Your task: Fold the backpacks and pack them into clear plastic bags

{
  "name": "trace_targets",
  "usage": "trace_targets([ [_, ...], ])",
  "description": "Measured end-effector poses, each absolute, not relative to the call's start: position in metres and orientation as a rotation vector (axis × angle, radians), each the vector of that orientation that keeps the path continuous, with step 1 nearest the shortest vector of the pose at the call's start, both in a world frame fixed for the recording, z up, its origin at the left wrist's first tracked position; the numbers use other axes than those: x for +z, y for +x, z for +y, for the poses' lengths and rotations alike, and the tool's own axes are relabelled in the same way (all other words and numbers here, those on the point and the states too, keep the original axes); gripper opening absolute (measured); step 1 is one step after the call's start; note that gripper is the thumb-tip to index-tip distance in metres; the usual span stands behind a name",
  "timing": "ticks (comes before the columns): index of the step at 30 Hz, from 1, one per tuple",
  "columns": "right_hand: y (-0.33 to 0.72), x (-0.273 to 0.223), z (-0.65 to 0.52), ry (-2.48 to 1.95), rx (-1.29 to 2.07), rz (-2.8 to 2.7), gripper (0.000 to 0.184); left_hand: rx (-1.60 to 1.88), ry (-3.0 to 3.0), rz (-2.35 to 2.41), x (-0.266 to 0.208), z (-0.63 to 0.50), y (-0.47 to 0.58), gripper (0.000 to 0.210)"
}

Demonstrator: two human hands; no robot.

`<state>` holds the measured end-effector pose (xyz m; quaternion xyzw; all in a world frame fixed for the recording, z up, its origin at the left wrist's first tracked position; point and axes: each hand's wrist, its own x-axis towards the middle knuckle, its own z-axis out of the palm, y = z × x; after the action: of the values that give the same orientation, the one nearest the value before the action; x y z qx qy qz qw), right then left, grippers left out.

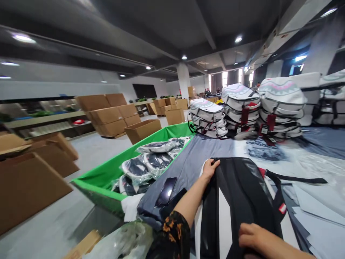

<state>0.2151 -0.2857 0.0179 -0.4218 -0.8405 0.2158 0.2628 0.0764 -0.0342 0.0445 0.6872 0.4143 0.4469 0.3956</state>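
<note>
A black and white backpack [248, 194] lies on the cloth-covered table in front of me, its black padded side up. My left hand [210, 169] grips the upper left corner of the backpack, fingers closed over the edge. Low on the same panel, my right hand [252, 237] is closed with its fingers curled; what it holds, if anything, is hidden. A black strap [296, 178] with a loose end stretches out to the right of the backpack. Left of my forearm, a dark phone [166, 191] rests on the cloth.
Stacked white backpacks [239, 108] with red tags stand along the table's far side. A green-lined bin [102, 180] at left holds several plastic-wrapped backpacks [151, 162]. Pale sheets [318, 216] lie at right. Cardboard boxes [29, 194] stand on the floor, and clear plastic [121, 241] sits below.
</note>
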Motion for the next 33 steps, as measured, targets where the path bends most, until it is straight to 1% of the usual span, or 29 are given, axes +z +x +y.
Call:
trace_targets([
  [2,0.264,0.042,-0.282,-1.304,0.659,-2.045,0.024,1.120,1.846,1.159,0.027,-0.040,0.084,0.024],
  [3,0.294,0.052,-0.276,-1.506,0.599,-1.831,0.031,1.109,1.900,1.197,0.022,-0.041,0.085,0.020],
  [5,0.351,0.063,-0.258,-1.812,0.450,-1.425,0.046,1.070,2.012,1.240,0.021,-0.039,0.084,0.028],
  [7,0.390,0.057,-0.236,-2.041,0.592,-1.030,0.056,1.010,2.137,1.236,0.030,-0.035,0.087,0.039],
  [9,0.404,0.042,-0.215,-2.099,0.734,-0.866,0.063,0.937,2.283,1.155,0.044,-0.035,0.098,0.041],
  [10,0.404,0.034,-0.205,-2.083,0.770,-0.853,0.066,0.896,2.359,1.080,0.051,-0.037,0.107,0.038],
  [12,0.395,0.025,-0.189,-2.011,0.736,-0.897,0.069,0.819,2.484,0.903,0.066,-0.045,0.133,0.028],
  [13,0.389,0.026,-0.184,-1.979,0.682,-0.917,0.069,0.791,2.533,0.809,0.072,-0.050,0.148,0.026],
  [14,0.385,0.029,-0.181,-1.950,0.614,-0.935,0.067,0.766,2.579,0.699,0.077,-0.055,0.164,0.029],
  [18,0.374,0.061,-0.197,-1.851,0.216,-1.163,0.051,0.568,2.605,0.222,0.078,-0.067,0.221,0.063],
  [20,0.366,0.074,-0.211,-1.820,0.033,-1.288,0.041,0.505,2.483,0.184,0.062,-0.069,0.238,0.082],
  [22,0.352,0.078,-0.221,-1.793,-0.087,-1.333,0.033,0.550,2.347,0.239,0.037,-0.070,0.247,0.103],
  [23,0.344,0.078,-0.224,-1.765,-0.133,-1.356,0.031,0.599,2.297,0.261,0.022,-0.070,0.249,0.109],
  [24,0.335,0.076,-0.225,-1.722,-0.178,-1.396,0.029,0.652,2.259,0.280,0.009,-0.070,0.250,0.109],
  [26,0.318,0.073,-0.227,-1.618,-0.272,-1.487,0.026,0.737,2.229,0.316,-0.013,-0.067,0.251,0.103],
  [28,0.303,0.073,-0.231,-1.526,-0.397,-1.526,0.024,0.763,2.217,0.346,-0.025,-0.062,0.252,0.100],
  [31,0.287,0.079,-0.249,-1.456,-0.604,-1.468,0.021,0.766,2.191,0.370,-0.027,-0.053,0.254,0.107],
  [33,0.281,0.082,-0.265,-1.453,-0.645,-1.437,0.022,0.762,2.175,0.393,-0.021,-0.052,0.253,0.113],
])
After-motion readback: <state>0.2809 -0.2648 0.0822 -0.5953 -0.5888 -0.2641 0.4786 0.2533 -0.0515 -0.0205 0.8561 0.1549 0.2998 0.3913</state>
